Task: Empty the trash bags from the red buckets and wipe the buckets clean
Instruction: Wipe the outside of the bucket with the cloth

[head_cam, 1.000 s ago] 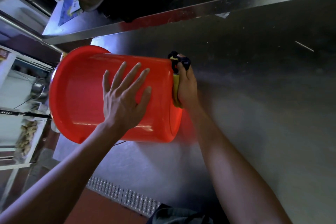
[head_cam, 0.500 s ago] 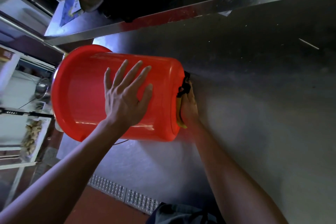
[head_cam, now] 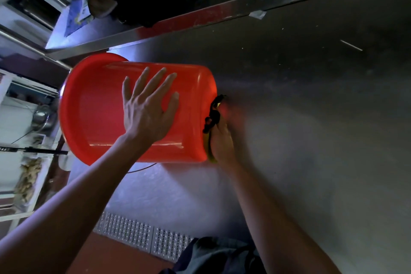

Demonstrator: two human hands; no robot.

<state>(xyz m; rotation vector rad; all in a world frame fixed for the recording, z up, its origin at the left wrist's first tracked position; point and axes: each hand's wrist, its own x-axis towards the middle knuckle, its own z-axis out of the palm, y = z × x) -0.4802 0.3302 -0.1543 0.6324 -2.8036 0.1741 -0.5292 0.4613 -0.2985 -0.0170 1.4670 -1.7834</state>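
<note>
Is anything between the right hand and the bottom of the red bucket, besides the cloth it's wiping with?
Nothing visible. The right hand presses the yellow-and-black cloth straight against the base of the red bucket, while the left hand lies flat on its side.

The premises appeared to be a commercial kitchen. A broad stainless steel worktop (head_cam: 311, 129) filled the centre and right of the frame, with a steel shelf edge (head_cam: 222, 10) running across the top. A perforated metal floor grate (head_cam: 142, 237) lay at lower centre. At far left stood a metal bowl (head_cam: 42, 115) and white racking (head_cam: 13, 184) that held pale foodstuff, too blurred to identify.
</note>
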